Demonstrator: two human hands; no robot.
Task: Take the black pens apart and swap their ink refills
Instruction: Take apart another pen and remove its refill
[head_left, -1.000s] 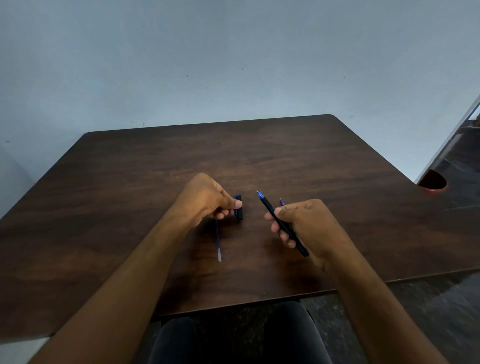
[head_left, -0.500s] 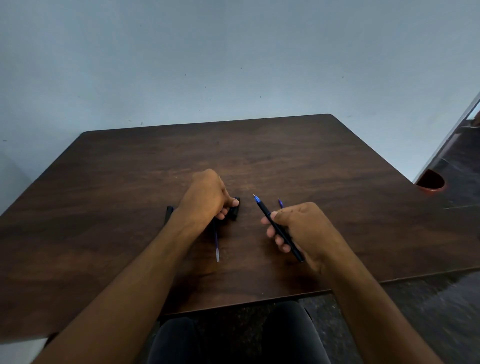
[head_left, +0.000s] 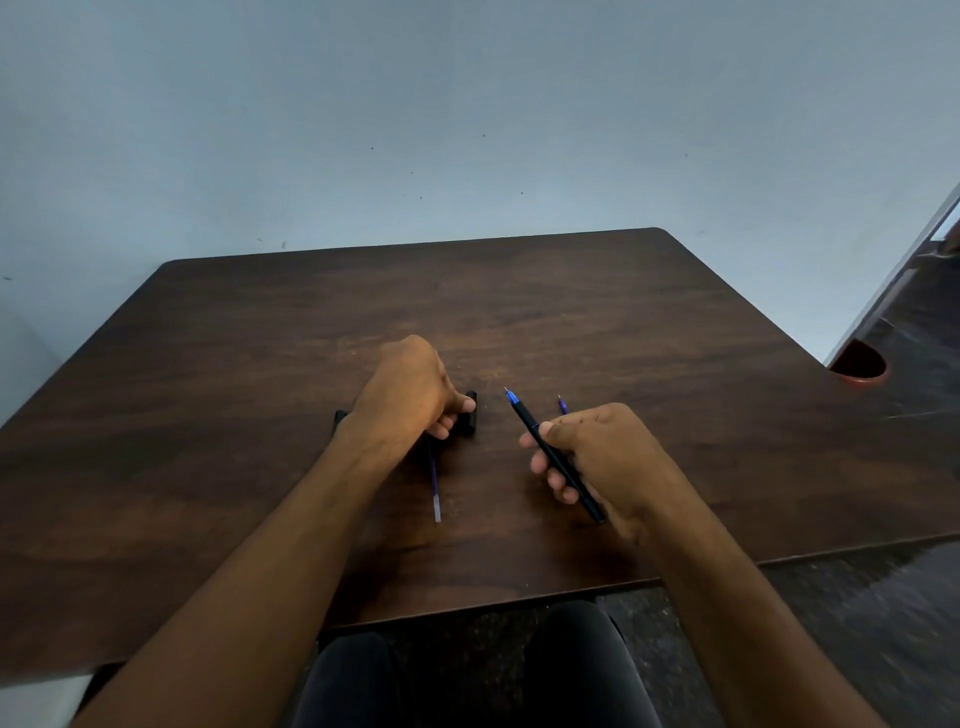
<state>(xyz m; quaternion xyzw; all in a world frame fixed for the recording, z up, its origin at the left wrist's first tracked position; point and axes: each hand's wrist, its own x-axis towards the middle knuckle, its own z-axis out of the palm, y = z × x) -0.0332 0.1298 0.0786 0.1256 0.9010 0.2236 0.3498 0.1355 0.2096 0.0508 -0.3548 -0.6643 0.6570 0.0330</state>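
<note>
My right hand (head_left: 605, 460) grips a black pen (head_left: 550, 452) with a blue tip that points up and to the left. My left hand (head_left: 410, 395) rests on the dark wooden table (head_left: 571, 312), its fingers closed on a short black pen part (head_left: 470, 413). A second black piece (head_left: 340, 418) pokes out at the left of that wrist. A loose ink refill (head_left: 434, 486), blue with a pale end, lies on the table below my left hand. Another refill's tip (head_left: 562, 404) shows just behind my right hand; the rest is hidden.
A pale wall stands right behind the table's far edge. A reddish-brown round object (head_left: 860, 366) sits past the table's right edge. The near edge runs just above my dark-clad knees (head_left: 467, 675).
My left hand has slid a little to the left along the table, uncovering a black piece by the wrist. The right hand with its pen has barely moved.
</note>
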